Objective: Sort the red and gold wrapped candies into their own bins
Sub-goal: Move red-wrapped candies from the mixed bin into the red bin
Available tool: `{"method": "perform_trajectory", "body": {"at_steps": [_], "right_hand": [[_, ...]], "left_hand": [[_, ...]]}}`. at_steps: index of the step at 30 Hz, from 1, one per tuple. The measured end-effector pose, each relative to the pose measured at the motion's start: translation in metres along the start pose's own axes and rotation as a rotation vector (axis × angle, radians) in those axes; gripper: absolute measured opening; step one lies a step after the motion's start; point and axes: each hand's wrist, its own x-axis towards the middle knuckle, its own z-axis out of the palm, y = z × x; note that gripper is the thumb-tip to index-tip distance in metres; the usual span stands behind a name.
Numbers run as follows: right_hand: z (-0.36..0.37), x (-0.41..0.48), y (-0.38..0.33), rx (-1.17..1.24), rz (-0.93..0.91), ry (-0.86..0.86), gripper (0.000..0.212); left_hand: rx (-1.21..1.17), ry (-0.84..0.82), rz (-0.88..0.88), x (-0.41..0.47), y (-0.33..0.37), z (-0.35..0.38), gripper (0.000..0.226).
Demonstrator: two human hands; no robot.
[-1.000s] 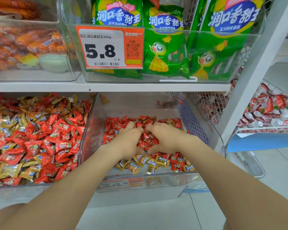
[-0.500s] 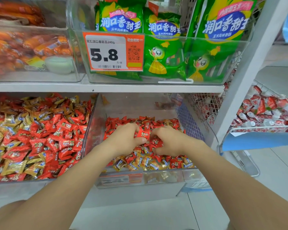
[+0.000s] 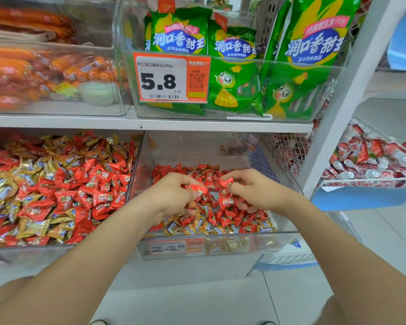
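Two clear plastic bins stand side by side on the lower shelf. The left bin point(image 3: 136, 165) is heaped with mixed red candies point(image 3: 99, 184) and gold candies point(image 3: 33, 227). The right bin point(image 3: 288, 181) holds mostly red candies point(image 3: 227, 202) with a row of gold candies point(image 3: 197, 227) along its front. Both my hands are inside the right bin. My left hand point(image 3: 171, 195) grips red candies with curled fingers. My right hand point(image 3: 256, 191) pinches a red candy at its fingertips and rests on the pile.
The shelf above carries a clear bin of green snack bags point(image 3: 234, 73) with a 5.8 price tag point(image 3: 171, 78) and a bin of orange sausages point(image 3: 33, 73). A white upright post point(image 3: 352, 90) stands right of the candy bin. A wire basket of red-white packets point(image 3: 373, 160) sits at right.
Both hands have lifted slightly out of the pile and moved a little apart, each now holding red candies at the fingertips. The camera has moved closer.
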Motion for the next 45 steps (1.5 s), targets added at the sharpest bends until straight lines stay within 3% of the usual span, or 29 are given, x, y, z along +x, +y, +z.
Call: {"method": "perform_trajectory", "body": {"at_steps": [5, 12, 16, 18, 21, 23, 25, 27, 30, 33, 34, 35, 37, 39, 42, 45], "right_hand": [[0.004, -0.005, -0.006, 0.091, 0.016, -0.022, 0.027], [0.008, 0.005, -0.001, -0.220, 0.016, -0.012, 0.017], [0.009, 0.006, 0.000, -0.606, -0.073, 0.033, 0.049], [0.008, 0.006, 0.001, -0.720, -0.098, 0.042, 0.055], [0.007, 0.006, 0.003, -0.740, -0.131, 0.019, 0.036], [0.007, 0.006, 0.004, -0.706, -0.140, -0.001, 0.016], [0.007, 0.006, 0.007, -0.671, -0.145, -0.026, 0.023], [0.007, 0.006, 0.011, -0.712, -0.155, -0.046, 0.027], [0.004, 0.005, 0.017, -0.733, -0.124, -0.130, 0.064], [0.009, 0.008, 0.021, -0.795, -0.117, -0.190, 0.082], [0.011, 0.010, 0.024, -0.831, -0.120, -0.191, 0.078], [0.013, 0.011, 0.024, -0.856, -0.120, -0.186, 0.071], [0.017, 0.014, 0.027, -0.860, -0.149, -0.161, 0.052], [0.021, 0.013, 0.024, -0.871, -0.201, -0.115, 0.032], [0.027, 0.009, 0.019, -0.903, -0.242, -0.083, 0.029], [0.033, 0.010, 0.017, -0.935, -0.250, -0.053, 0.026]], "left_hand": [[-0.041, -0.014, -0.020, 0.001, -0.002, 0.001, 0.023], [-0.012, 0.006, -0.011, 0.009, -0.006, 0.002, 0.017], [0.123, -0.021, 0.009, 0.003, -0.002, 0.006, 0.015], [0.196, -0.009, 0.038, 0.001, 0.000, 0.010, 0.011], [0.270, 0.001, 0.070, 0.007, -0.003, 0.013, 0.044], [0.355, -0.015, 0.087, 0.012, -0.003, 0.014, 0.045], [0.483, -0.024, 0.137, 0.018, -0.005, 0.017, 0.035], [0.633, 0.006, 0.215, 0.020, -0.006, 0.022, 0.042], [0.774, 0.049, 0.317, 0.026, -0.011, 0.027, 0.053], [0.848, -0.036, 0.312, 0.031, -0.015, 0.027, 0.028], [0.863, -0.072, 0.316, 0.033, -0.016, 0.027, 0.010], [0.889, -0.109, 0.307, 0.031, -0.016, 0.026, 0.010], [0.940, -0.176, 0.325, 0.032, -0.016, 0.026, 0.033], [1.003, -0.184, 0.330, 0.032, -0.014, 0.028, 0.039], [1.048, -0.159, 0.322, 0.037, -0.016, 0.032, 0.051], [1.077, -0.121, 0.299, 0.041, -0.022, 0.032, 0.047]]}}
